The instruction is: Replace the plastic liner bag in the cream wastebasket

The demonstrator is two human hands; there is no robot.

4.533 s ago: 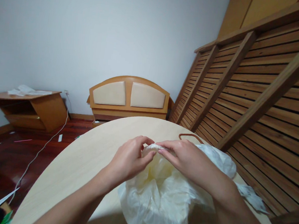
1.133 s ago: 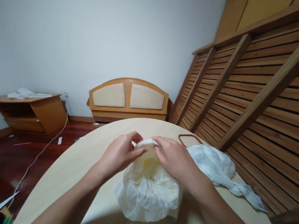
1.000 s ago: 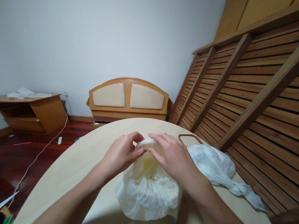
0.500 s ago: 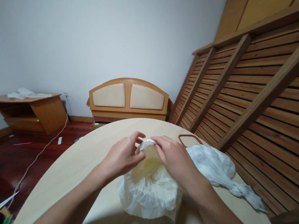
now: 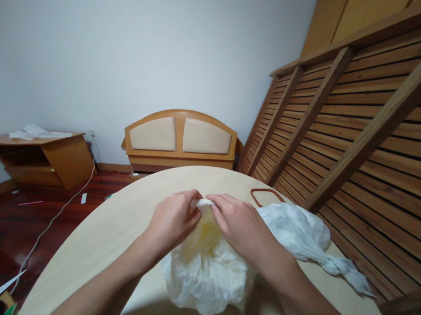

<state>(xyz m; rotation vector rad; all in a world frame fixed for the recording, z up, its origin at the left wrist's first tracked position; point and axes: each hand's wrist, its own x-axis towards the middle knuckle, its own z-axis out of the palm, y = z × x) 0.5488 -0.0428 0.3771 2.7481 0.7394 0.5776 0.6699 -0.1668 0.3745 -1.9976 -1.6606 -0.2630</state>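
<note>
A thin white plastic bag (image 5: 208, 282) is spread over a container on the round table, its folds hanging down the near side. Something yellowish shows faintly through the plastic at the far side. My left hand (image 5: 176, 216) pinches the bag's far edge, fingers closed. Just beside it, my right hand (image 5: 237, 223) grips the same edge between thumb and fingers. A short rolled strip of plastic shows between the two hands. Most of the container's shape is hidden by the bag and my hands.
On the pale round table (image 5: 112, 232), a knotted white plastic bag (image 5: 296, 229) lies at the right, near a brown loop handle (image 5: 262, 197). A slatted wooden frame (image 5: 366, 144) leans close on the right. A wooden cabinet (image 5: 52, 161) and a cable (image 5: 57, 216) are at the left.
My left fingers have closed on the bag's far edge, where they were apart before. The edge between my hands has drawn into a flatter, tighter roll.
</note>
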